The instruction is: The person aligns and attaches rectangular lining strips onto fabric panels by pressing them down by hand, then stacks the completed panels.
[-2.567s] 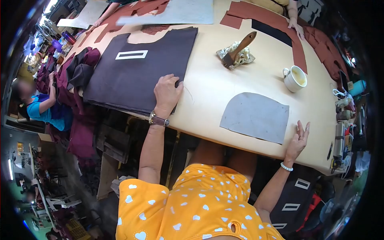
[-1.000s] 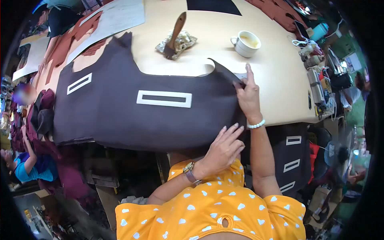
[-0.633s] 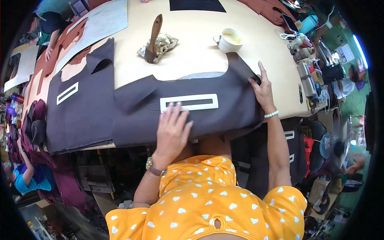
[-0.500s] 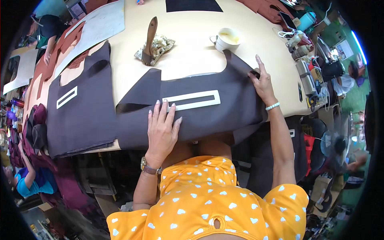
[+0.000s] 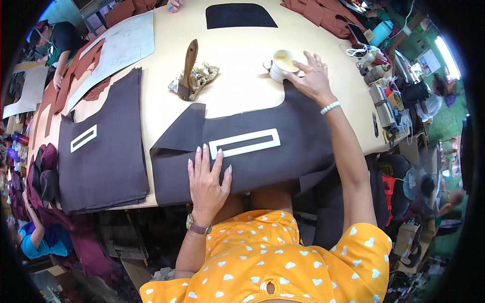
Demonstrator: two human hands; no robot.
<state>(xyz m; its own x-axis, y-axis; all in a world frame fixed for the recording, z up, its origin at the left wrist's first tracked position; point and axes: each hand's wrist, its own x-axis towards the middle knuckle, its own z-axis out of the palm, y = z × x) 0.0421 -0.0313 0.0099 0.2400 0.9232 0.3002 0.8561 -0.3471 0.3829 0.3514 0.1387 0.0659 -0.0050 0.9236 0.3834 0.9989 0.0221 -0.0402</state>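
Note:
A dark fabric piece [image 5: 252, 166] lies before me at the table's front edge, its upper left corner folded over. A white rectangular frame [image 5: 245, 142] shows on it. My left hand [image 5: 208, 184] rests flat on the fabric, fingers spread, fingertips by the frame's left end. My right hand [image 5: 312, 78] is at the white cup [image 5: 281, 65], thumb and fingers apart near its right side; whether they touch it I cannot tell. Yellowish matter shows in the cup. Left of it a wooden-handled brush [image 5: 189, 70] leans on a crumpled, crusted lump [image 5: 204, 74].
A dark fabric stack [image 5: 103, 161] with another white frame lies at the left. Behind are a pale sheet [image 5: 124, 48], rust-coloured pieces [image 5: 323, 17] and a black piece [image 5: 240, 16]. Tools and cords line the right edge. A person [image 5: 63, 43] bends over the far left.
The dark piece came from the left stack to the front of me. My right hand has let go of its right corner and moved up to the cup. My left hand stays on the fabric.

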